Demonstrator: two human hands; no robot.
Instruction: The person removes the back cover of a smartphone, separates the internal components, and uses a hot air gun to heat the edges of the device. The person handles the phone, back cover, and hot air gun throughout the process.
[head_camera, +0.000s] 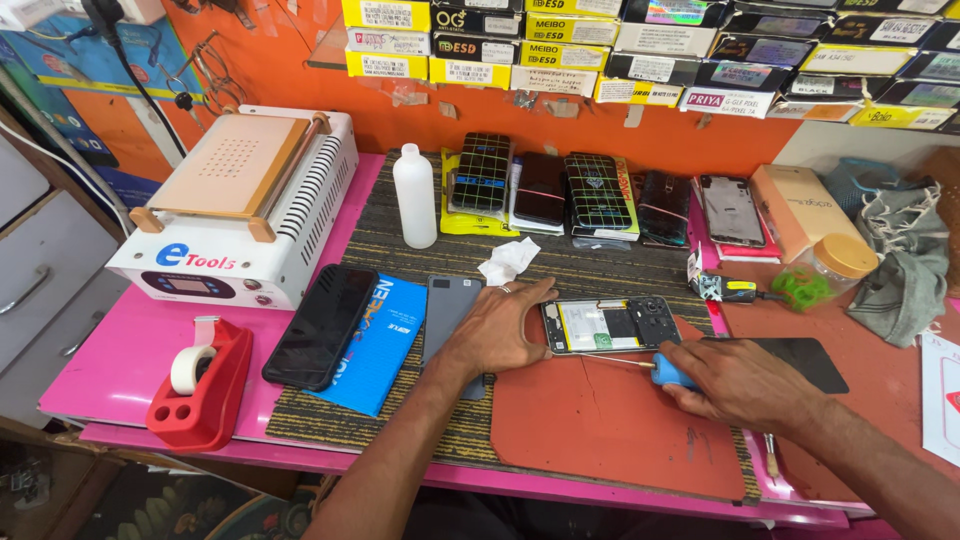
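Opened phone (610, 325) under left hand (495, 330), blue-handled screwdriver (668, 372) in right hand (745, 385), yellow-labelled boxes (560, 45) above.

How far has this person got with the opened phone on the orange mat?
Done: the phone lies open, back off, insides showing. In hand: the left hand steadies it while the right hand works a blue-handled screwdriver at its lower edge. Left: it is not closed up; a dark panel lies beside it.

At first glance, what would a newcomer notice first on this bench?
Centre stage, an opened phone lies on the orange mat, steadied by the left hand while the right hand works a blue-handled screwdriver at it. At left stand a white heating machine and a red tape dispenser.
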